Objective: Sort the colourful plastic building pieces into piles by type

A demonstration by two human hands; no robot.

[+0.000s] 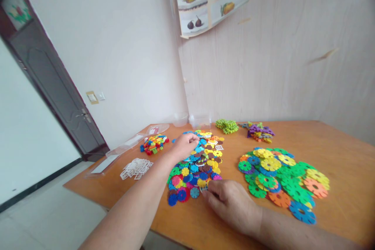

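Observation:
A spread pile of small colourful notched discs point(194, 168) lies in the middle of the table, with a few white window-like lattice pieces among them. Over the far part of this pile is my left hand point(186, 146), its fingers closed in a pinch; whatever is between them is hidden. My right hand point(234, 205) rests at the pile's near right edge with fingers curled. A white lattice piece point(203, 189) shows right by its fingertips, but I cannot tell whether they grip it.
Larger notched discs point(281, 175) are heaped on the right of the wooden table point(345, 156). White lattice pieces point(136, 168) and small coloured blocks point(152, 144) lie left. Green pieces point(227, 125), purple pieces point(259, 131) and a clear plastic container point(200, 121) stand along the back.

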